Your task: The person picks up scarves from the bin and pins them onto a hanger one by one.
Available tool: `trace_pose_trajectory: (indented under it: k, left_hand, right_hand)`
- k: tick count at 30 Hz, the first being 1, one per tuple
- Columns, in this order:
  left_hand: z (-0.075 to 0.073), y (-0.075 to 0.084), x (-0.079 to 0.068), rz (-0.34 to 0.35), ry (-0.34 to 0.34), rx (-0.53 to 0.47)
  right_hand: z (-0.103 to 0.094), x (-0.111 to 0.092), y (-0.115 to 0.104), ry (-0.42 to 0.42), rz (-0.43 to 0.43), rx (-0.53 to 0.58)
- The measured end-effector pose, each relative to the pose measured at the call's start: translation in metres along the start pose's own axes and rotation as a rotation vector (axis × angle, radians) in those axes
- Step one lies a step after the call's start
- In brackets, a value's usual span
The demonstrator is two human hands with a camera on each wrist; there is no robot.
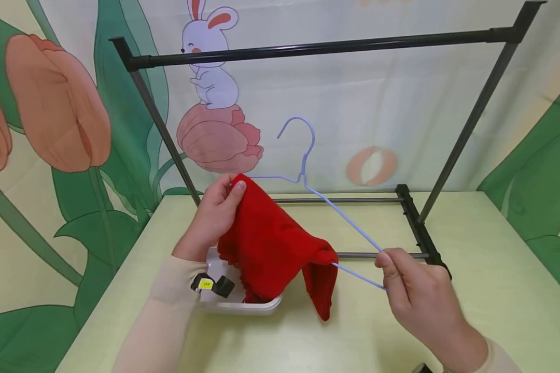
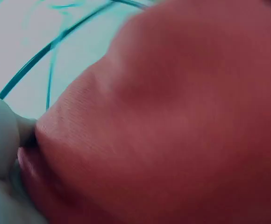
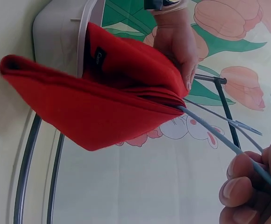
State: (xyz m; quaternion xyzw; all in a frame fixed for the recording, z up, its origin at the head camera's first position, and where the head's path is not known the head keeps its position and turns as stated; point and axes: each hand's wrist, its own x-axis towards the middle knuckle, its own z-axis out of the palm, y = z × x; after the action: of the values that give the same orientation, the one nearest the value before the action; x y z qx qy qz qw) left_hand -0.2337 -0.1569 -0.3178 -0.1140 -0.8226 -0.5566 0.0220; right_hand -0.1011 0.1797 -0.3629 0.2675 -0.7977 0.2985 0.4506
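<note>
A red cloth (image 1: 275, 238), perhaps a scarf with a fringed edge, is draped over the lower bar of a light blue wire hanger (image 1: 338, 210). My left hand (image 1: 214, 212) pinches the cloth's upper corner between thumb and fingers. Around the hanger's right end curl the fingers of my right hand (image 1: 420, 295), and its hook points up. In the right wrist view the folded cloth (image 3: 93, 112) shows a small dark label. Part of the cloth hangs into a white basin (image 1: 242, 309). The cloth hides the hanger's left part of the lower bar.
Behind the hands stands a black clothes rack (image 1: 308, 49), its top bar running across above the hanger. Its base rests on the pale table (image 1: 485, 290). A printed curtain (image 1: 336, 114) with tulips and a rabbit hangs at the back.
</note>
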Motion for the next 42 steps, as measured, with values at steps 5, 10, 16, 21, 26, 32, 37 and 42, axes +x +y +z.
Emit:
trace_pose_trajectory:
  k: [5,10,16,21,26,32,37,42]
  left_hand:
    - [0.004,0.006,-0.001,0.085,0.054,0.208]
    - [0.009,0.001,0.007,0.051,0.068,0.342]
    - [0.016,-0.017,0.011,0.056,0.210,0.686]
    - [0.034,-0.015,-0.018,0.489,0.299,0.717]
    - [0.077,-0.008,-0.054,0.860,0.181,0.822]
    - [0.115,-0.011,-0.066,0.935,0.365,1.109]
    - [0.114,-0.008,-0.068,0.954,0.397,1.116]
    - [0.101,0.008,-0.068,0.989,0.301,1.037]
  right_hand:
    - [0.000,-0.002,0.000,-0.012,-0.010,-0.006]
    - [-0.001,-0.004,0.002,0.000,-0.011,-0.002]
    - [-0.001,-0.005,0.002,0.025,-0.023,0.001]
    - [-0.002,-0.004,0.002,0.033,-0.027,-0.013]
    - [-0.005,-0.002,0.001,0.041,-0.025,-0.023]
    - [-0.004,0.000,-0.002,0.047,-0.008,-0.031]
    - [-0.002,0.002,-0.003,0.053,-0.018,-0.031]
    - [0.000,0.005,-0.003,0.064,-0.034,-0.047]
